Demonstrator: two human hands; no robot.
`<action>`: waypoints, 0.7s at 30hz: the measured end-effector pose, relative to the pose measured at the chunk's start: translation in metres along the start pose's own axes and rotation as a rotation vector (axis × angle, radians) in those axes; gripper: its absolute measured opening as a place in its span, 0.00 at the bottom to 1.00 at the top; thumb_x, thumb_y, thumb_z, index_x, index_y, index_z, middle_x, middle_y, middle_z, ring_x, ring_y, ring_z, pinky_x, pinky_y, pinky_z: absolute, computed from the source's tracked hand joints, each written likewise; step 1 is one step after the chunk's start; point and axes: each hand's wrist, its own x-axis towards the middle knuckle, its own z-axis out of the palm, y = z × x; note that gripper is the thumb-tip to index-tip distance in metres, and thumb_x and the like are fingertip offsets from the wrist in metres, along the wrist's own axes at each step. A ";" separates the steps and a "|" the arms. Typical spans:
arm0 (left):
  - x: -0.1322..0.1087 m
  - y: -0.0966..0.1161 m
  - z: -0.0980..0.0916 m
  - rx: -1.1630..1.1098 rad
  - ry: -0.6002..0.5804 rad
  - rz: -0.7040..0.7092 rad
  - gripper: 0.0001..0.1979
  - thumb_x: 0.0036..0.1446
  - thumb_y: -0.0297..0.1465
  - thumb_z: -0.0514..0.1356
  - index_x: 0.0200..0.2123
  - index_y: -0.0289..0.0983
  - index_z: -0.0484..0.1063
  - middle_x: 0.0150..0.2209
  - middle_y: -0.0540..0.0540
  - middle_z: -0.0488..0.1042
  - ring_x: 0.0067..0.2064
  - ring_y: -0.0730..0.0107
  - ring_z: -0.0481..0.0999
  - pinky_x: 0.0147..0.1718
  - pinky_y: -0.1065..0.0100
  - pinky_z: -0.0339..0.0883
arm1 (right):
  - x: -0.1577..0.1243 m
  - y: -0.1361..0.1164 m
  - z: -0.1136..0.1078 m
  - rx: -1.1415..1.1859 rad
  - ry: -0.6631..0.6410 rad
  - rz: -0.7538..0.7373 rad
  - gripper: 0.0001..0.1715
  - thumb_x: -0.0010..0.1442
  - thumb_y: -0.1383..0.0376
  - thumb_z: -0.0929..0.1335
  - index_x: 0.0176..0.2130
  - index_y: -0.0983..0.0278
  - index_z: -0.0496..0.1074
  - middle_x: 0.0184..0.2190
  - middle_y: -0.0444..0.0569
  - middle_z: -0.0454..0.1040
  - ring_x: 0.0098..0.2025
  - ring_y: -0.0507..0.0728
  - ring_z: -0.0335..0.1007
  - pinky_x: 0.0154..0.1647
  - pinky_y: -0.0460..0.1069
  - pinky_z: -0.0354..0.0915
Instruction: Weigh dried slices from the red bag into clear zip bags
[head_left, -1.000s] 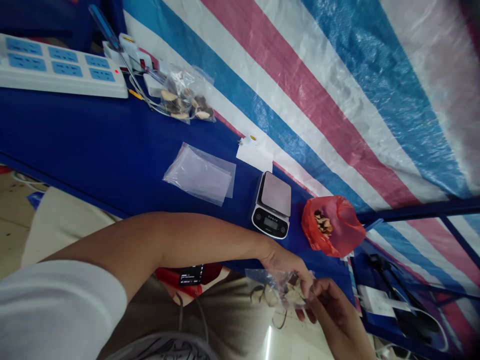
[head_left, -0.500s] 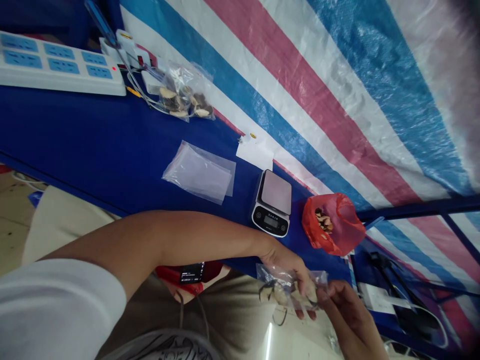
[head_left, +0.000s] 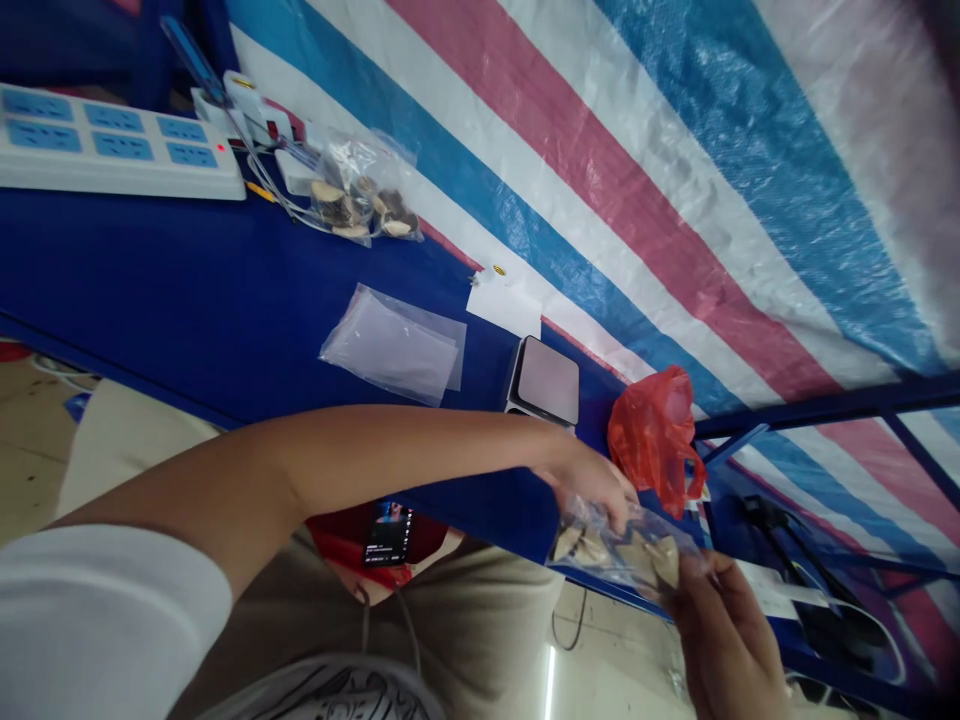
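Both my hands hold a small clear plastic bag (head_left: 622, 545) with pale sliced pieces inside, just off the near edge of the blue table (head_left: 150, 280). My left hand (head_left: 592, 480) pinches its upper edge, fingers closed. From below right, my right hand (head_left: 712, 620) grips its other end. A small digital scale (head_left: 546, 382) stands on the table just beyond my left wrist, its display hidden by my arm. A red plastic bag (head_left: 654, 435) sits right of the scale.
Empty clear bags (head_left: 390, 345) lie in the table's middle. A filled clear bag (head_left: 360, 195), a white power strip (head_left: 112, 150) and a white paper slip (head_left: 504, 297) lie further off. A striped tarp (head_left: 675, 150) hangs behind. A phone (head_left: 386, 535) rests on my lap.
Both hands moved the clear bag up and to the right, toward the red bag. My left arm now covers the scale's display. The red bag's opening no longer shows its contents.
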 end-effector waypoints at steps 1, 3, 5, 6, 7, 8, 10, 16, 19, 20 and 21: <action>-0.009 0.004 -0.009 0.008 0.028 -0.011 0.22 0.37 0.29 0.67 0.40 0.41 0.73 0.34 0.50 0.76 0.34 0.62 0.79 0.31 0.62 0.76 | 0.004 0.000 0.004 0.072 0.031 0.016 0.24 0.50 0.50 0.78 0.36 0.59 0.67 0.31 0.42 0.73 0.31 0.52 0.70 0.30 0.45 0.69; -0.030 0.010 -0.028 -0.016 0.132 0.038 0.26 0.37 0.28 0.67 0.45 0.40 0.71 0.37 0.49 0.75 0.36 0.64 0.79 0.36 0.60 0.77 | 0.015 -0.004 0.014 0.171 0.070 0.017 0.25 0.47 0.52 0.79 0.35 0.60 0.67 0.31 0.42 0.75 0.31 0.54 0.73 0.30 0.47 0.73; -0.051 0.012 -0.045 -0.039 0.250 0.100 0.26 0.39 0.28 0.66 0.46 0.39 0.70 0.39 0.48 0.75 0.37 0.65 0.79 0.39 0.61 0.77 | 0.024 -0.013 0.025 0.208 0.071 -0.011 0.25 0.47 0.53 0.79 0.35 0.60 0.67 0.31 0.41 0.76 0.31 0.54 0.75 0.32 0.49 0.76; -0.060 0.012 -0.052 -0.028 0.325 0.132 0.25 0.40 0.28 0.66 0.46 0.39 0.71 0.40 0.47 0.75 0.37 0.66 0.79 0.39 0.61 0.76 | 0.028 -0.018 0.030 0.209 0.064 -0.034 0.24 0.48 0.53 0.79 0.35 0.60 0.67 0.31 0.42 0.77 0.31 0.54 0.76 0.33 0.50 0.76; -0.069 0.011 -0.059 -0.003 0.401 0.165 0.24 0.41 0.28 0.67 0.45 0.39 0.71 0.42 0.46 0.76 0.37 0.67 0.79 0.39 0.62 0.75 | 0.031 -0.024 0.034 0.201 0.058 -0.062 0.24 0.48 0.53 0.79 0.36 0.60 0.67 0.31 0.42 0.78 0.31 0.54 0.77 0.34 0.50 0.77; -0.076 0.010 -0.064 0.033 0.476 0.198 0.22 0.43 0.29 0.67 0.45 0.39 0.72 0.42 0.45 0.76 0.36 0.68 0.79 0.37 0.64 0.74 | 0.034 -0.031 0.039 0.189 0.054 -0.094 0.24 0.49 0.52 0.79 0.36 0.60 0.67 0.32 0.43 0.78 0.32 0.55 0.78 0.34 0.50 0.77; -0.087 0.008 -0.074 0.112 0.611 0.261 0.18 0.47 0.31 0.67 0.43 0.38 0.75 0.41 0.45 0.77 0.32 0.71 0.77 0.32 0.66 0.71 | 0.038 -0.043 0.046 0.163 0.059 -0.158 0.24 0.50 0.52 0.79 0.37 0.60 0.68 0.30 0.44 0.79 0.31 0.55 0.77 0.34 0.50 0.77; -0.104 0.003 -0.104 0.071 1.059 0.463 0.04 0.57 0.26 0.61 0.36 0.36 0.75 0.30 0.48 0.74 0.25 0.79 0.67 0.26 0.70 0.60 | 0.061 -0.070 0.077 0.187 -0.013 -0.193 0.26 0.47 0.53 0.79 0.36 0.59 0.65 0.29 0.44 0.79 0.28 0.55 0.77 0.29 0.48 0.75; -0.107 -0.001 -0.120 0.081 1.240 0.506 0.03 0.58 0.25 0.59 0.34 0.35 0.73 0.29 0.49 0.73 0.24 0.80 0.66 0.27 0.71 0.60 | 0.083 -0.078 0.098 0.188 -0.079 -0.234 0.25 0.47 0.54 0.77 0.37 0.58 0.62 0.32 0.44 0.79 0.28 0.57 0.78 0.27 0.52 0.75; -0.108 -0.002 -0.125 0.090 1.290 0.508 0.03 0.58 0.24 0.58 0.33 0.35 0.72 0.28 0.50 0.73 0.24 0.80 0.66 0.26 0.71 0.60 | 0.090 -0.080 0.105 0.160 -0.087 -0.255 0.24 0.48 0.54 0.76 0.37 0.58 0.62 0.31 0.44 0.78 0.27 0.57 0.77 0.27 0.52 0.75; -0.108 -0.004 -0.129 0.099 1.330 0.498 0.03 0.58 0.24 0.58 0.33 0.35 0.72 0.28 0.50 0.73 0.24 0.80 0.66 0.26 0.72 0.60 | 0.095 -0.082 0.110 0.119 -0.089 -0.280 0.23 0.49 0.54 0.76 0.36 0.58 0.62 0.30 0.43 0.77 0.26 0.56 0.76 0.26 0.52 0.75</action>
